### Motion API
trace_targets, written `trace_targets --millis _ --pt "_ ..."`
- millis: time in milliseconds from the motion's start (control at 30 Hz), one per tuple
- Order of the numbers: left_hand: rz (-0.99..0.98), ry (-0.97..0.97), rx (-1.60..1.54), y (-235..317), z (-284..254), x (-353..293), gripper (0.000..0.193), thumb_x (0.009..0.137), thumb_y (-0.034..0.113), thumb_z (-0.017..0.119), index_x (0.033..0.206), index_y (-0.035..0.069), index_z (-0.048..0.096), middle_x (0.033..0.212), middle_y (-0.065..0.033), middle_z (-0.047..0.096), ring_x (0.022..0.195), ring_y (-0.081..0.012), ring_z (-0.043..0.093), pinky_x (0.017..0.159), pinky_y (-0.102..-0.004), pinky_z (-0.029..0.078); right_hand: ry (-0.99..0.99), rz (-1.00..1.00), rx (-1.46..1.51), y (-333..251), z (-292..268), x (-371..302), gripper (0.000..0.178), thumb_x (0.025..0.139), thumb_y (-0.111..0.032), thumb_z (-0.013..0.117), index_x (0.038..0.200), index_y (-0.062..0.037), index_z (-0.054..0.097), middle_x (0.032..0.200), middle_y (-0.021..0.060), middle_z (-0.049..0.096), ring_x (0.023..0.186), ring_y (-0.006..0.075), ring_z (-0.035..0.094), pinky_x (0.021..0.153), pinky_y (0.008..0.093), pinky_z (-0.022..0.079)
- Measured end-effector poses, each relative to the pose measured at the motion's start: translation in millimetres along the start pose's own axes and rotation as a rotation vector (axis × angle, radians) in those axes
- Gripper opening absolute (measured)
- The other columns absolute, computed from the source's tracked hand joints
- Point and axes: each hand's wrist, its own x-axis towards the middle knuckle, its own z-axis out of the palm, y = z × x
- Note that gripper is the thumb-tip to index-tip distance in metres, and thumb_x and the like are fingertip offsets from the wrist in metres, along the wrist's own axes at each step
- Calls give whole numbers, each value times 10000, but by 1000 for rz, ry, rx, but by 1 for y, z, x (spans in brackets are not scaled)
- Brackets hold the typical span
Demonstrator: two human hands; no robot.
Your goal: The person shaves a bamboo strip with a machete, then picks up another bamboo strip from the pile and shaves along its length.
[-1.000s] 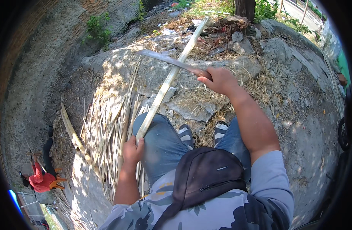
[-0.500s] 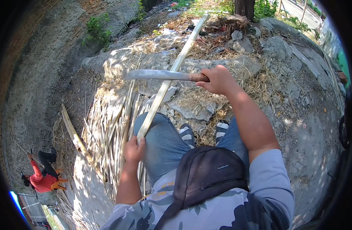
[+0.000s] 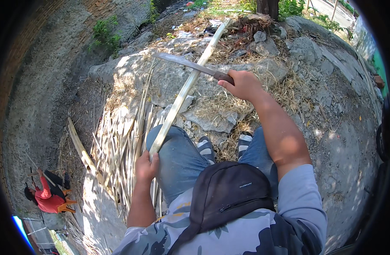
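A long pale bamboo strip (image 3: 175, 108) slants from beside my left thigh up and away to the right. My left hand (image 3: 147, 167) is closed around its near end, close to my knee. In my right hand (image 3: 241, 85) is the dark handle of a machete (image 3: 184, 62), gripped firmly. Its long, slightly curved blade crosses the strip in its upper half and points to the far left. Whether the edge touches the strip or is just above it, I cannot tell.
Many split bamboo strips (image 3: 118, 157) lie heaped left of my leg, with a thicker bamboo piece (image 3: 82, 148) beside them. Rocks (image 3: 265, 44) and dry shavings (image 3: 222, 106) cover the ground ahead. At the far left a person in red (image 3: 48, 197) sits on an orange stool (image 3: 67, 206).
The machete has tilted, its tip rising farther away while its handle stays near the strip. My left hand and the bamboo strip have hardly moved. The seated person's arms have shifted.
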Motion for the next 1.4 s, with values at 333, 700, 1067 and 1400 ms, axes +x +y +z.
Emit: trace_targets --millis 333,700,1067,1400 --pt "-5 9 52 -3 1 1 414 922 407 631 839 4 591 688 -240 604 659 -453 610 626 -504 476 -30 -519 -120 -33 14 -19 500 880 -628 665 910 -129 685 797 131 705 817 378 691 738 503 533" --pt "-4 23 22 -1 2 1 419 918 406 633 836 -3 592 695 -257 599 682 -465 608 644 -513 472 -72 -514 -12 -28 15 -16 495 860 -609 701 928 -119 686 811 123 705 831 390 671 783 501 508" --pt "-19 28 10 -5 3 1 426 918 418 646 837 3 592 707 -261 608 694 -473 616 642 -528 473 -56 -510 -83 -23 5 -10 494 861 -615 700 929 -126 684 827 127 704 841 389 660 769 494 511" --pt "-43 -9 85 3 -4 3 454 907 449 652 810 8 602 725 -248 633 718 -462 637 651 -528 485 75 107 48 21 -6 3 540 946 -604 615 913 -70 687 844 165 704 876 369 700 754 495 529"
